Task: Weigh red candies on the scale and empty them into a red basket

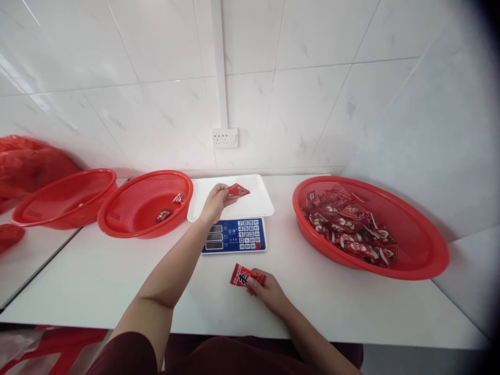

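My left hand (216,202) reaches over the white weighing pan of the scale (199,205), its fingers closed on a small red snack packet (239,190). Nearer to me, above the table in front of the scale's blue keypad panel (238,235), my right hand (269,294) grips another red packet with a large black character (241,275). Whether more than one packet is in the right hand, I cannot tell. To the right, a red perforated basket (417,255) holds many similar red packets (351,224).
Left of the scale stands a second red basket (128,208) with a few packets at its bottom. Beyond it sit another red basin (58,203) and red plastic bags (31,161). A tiled wall with a power socket (225,138) backs the white table (203,297). A red stool (66,349) shows below left.
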Motion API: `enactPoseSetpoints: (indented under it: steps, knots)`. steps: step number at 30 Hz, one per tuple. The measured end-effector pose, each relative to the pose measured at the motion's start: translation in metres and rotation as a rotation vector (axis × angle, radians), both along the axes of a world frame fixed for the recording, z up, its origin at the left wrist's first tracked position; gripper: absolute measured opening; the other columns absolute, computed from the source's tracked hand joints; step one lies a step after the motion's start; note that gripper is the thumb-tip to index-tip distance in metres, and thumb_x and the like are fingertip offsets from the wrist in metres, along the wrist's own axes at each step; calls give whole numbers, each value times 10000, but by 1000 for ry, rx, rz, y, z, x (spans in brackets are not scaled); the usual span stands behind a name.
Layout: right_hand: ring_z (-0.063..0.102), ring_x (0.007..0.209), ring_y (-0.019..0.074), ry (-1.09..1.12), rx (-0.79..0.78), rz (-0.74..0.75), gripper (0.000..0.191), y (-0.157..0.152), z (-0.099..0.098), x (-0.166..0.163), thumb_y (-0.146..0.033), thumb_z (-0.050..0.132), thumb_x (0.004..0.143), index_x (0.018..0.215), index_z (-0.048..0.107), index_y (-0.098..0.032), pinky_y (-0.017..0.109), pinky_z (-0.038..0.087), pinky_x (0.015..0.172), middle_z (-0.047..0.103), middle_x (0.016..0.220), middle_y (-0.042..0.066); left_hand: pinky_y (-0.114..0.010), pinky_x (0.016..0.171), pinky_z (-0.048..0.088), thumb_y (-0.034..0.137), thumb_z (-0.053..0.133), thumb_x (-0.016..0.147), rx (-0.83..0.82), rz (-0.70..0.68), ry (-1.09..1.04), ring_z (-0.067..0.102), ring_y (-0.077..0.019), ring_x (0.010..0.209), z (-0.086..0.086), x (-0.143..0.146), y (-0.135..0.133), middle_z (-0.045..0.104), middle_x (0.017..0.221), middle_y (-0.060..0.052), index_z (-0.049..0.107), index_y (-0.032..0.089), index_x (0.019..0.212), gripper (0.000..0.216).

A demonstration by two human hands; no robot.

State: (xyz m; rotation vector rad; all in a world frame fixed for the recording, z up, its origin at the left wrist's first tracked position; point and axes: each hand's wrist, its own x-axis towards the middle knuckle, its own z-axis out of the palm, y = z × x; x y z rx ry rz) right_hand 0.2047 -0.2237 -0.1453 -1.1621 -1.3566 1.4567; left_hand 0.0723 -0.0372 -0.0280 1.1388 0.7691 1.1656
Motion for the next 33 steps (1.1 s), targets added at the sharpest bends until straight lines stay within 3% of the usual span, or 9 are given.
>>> enactPoseSetpoints:
  steps: [7, 13, 18, 22, 24, 27, 30, 33]
  knots:
    - [484, 581, 112, -4, -12, -7, 411, 0, 1, -1, -564, 479, 781, 687, 512, -165, 253, 398, 583, 515, 610, -3, -384, 861, 452, 178, 546, 744, 112, 66, -84, 634, -175, 872, -4, -6, -25, 612, 1020, -47, 511, 156, 722, 47]
    - [480, 576, 113, -1, -7, -5, 403, 0, 0, -1, -560, 478, 785, 683, 508, -171, 257, 397, 584, 510, 606, -6, -336, 764, 493, 352, 604, 745, 126, 217, -43, 632, -152, 768, -5, -7, -32, 627, 903, -45, 513, 167, 782, 210]
    - [477, 576, 114, 9, -14, -2, 422, 0, 2, -1, -584, 478, 770, 683, 504, -172, 259, 394, 583, 514, 605, -5, -308, 768, 493, 202, 660, 661, 130, 293, -17, 610, -113, 755, -11, -12, -25, 564, 918, -10, 491, 174, 787, 213]
    - [469, 573, 110, 15, -11, 2, 411, 0, 4, -1, -570, 484, 774, 677, 503, -171, 257, 387, 583, 505, 605, -7, -292, 777, 486, 128, 619, 659, 172, 354, 78, 582, -108, 806, -19, -16, -23, 492, 1130, -40, 484, 242, 1046, 426]
    - [468, 573, 110, 12, -9, 1, 403, 0, 3, -1, -560, 484, 779, 677, 504, -171, 256, 385, 583, 503, 603, -8, -301, 802, 474, 108, 608, 660, 128, 323, 64, 578, -127, 862, -20, -17, -24, 475, 1183, -58, 450, 262, 1157, 544]
    - [472, 574, 112, 12, -12, -1, 406, 0, 3, -1, -559, 481, 781, 683, 509, -167, 258, 386, 582, 507, 603, -6, -314, 832, 460, 62, 598, 642, 19, 206, -77, 590, -136, 864, -17, -15, -30, 563, 1065, -51, 462, 229, 1185, 585]
    - [478, 574, 115, 8, -17, -6, 416, 0, 3, -1, -568, 481, 776, 680, 509, -165, 260, 389, 582, 509, 601, -3, -303, 833, 461, 17, 589, 628, -76, 101, -205, 603, -135, 822, -11, -12, -36, 628, 910, -39, 541, 176, 1100, 500]
    - [479, 577, 116, 7, -15, -3, 417, 0, 3, -1, -573, 481, 774, 677, 506, -169, 259, 392, 582, 508, 603, -3, -268, 811, 466, 34, 586, 668, -128, 49, -266, 606, -128, 810, -7, -9, -39, 648, 900, -41, 609, 153, 980, 334]
